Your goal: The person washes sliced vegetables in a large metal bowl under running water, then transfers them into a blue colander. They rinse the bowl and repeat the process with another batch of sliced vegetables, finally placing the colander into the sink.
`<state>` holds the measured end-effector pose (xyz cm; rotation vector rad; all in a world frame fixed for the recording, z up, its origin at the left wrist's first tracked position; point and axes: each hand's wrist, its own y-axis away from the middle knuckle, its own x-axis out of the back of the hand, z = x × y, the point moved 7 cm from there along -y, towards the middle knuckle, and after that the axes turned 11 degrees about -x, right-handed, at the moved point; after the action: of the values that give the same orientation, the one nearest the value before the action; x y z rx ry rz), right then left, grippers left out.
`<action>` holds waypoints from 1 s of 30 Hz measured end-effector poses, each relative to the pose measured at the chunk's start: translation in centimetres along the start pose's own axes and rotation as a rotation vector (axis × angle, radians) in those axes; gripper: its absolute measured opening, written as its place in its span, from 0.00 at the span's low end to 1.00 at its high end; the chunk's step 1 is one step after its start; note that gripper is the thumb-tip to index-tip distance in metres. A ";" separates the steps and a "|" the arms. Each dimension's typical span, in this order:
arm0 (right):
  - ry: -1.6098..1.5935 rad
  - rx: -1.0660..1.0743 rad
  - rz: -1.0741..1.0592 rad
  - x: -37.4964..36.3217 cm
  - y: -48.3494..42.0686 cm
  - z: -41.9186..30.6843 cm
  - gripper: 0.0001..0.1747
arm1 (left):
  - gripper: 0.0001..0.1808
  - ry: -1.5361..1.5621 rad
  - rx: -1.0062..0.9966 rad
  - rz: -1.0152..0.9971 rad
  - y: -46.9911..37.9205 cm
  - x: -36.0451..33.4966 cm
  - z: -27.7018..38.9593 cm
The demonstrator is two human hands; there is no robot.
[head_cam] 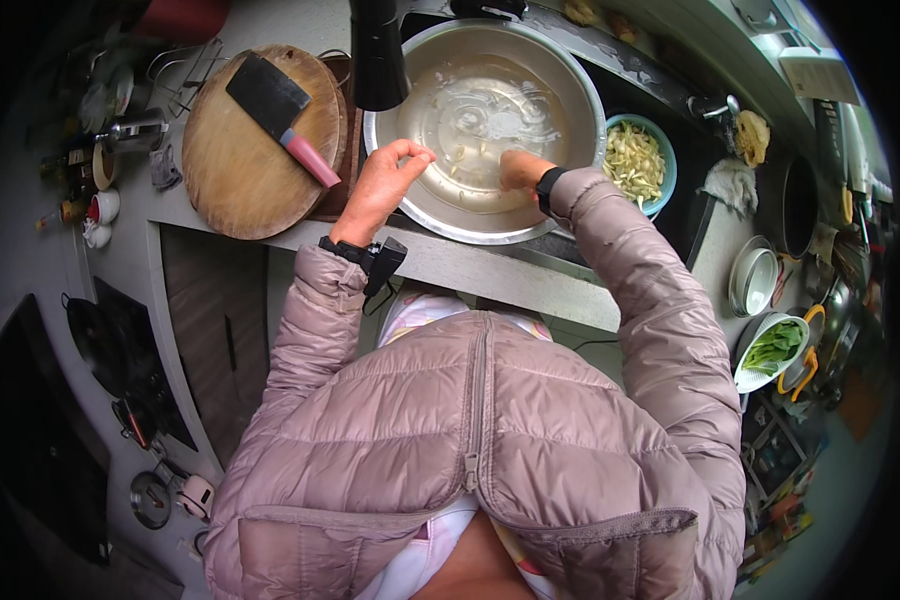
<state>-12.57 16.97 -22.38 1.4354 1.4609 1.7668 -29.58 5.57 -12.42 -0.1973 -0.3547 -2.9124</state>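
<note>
A wide metal basin (596,97) of water stands before me, with several small pale bits in the water. My left hand (382,187) is over the basin's near left rim, thumb and index finger pinched together. Whether something small is between those fingertips cannot be made out. Inside the basin, at the water, is my right hand (523,171); its fingers curl down, and what they may hold is hidden. To the right of the basin sits a light-blue bowl (671,169) full of pale sprouts (634,161).
On the left, a cleaver (270,90) with a pink handle lies across a round wooden chopping board (232,165). A black cylindrical fixture (379,60) hangs over the basin's left rim. Farther right are a cloth (731,184), a white bowl (757,281) and a basket of green leaves (772,349).
</note>
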 end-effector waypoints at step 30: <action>-0.419 0.377 0.271 1.9 3.4 -0.3 0.08 | 0.13 -0.014 0.003 -0.048 -0.2 0.2 -0.8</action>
<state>-12.64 17.16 -18.47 2.1310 1.4675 1.2495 -29.90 5.56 -13.17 -0.2115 -0.3703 -2.9585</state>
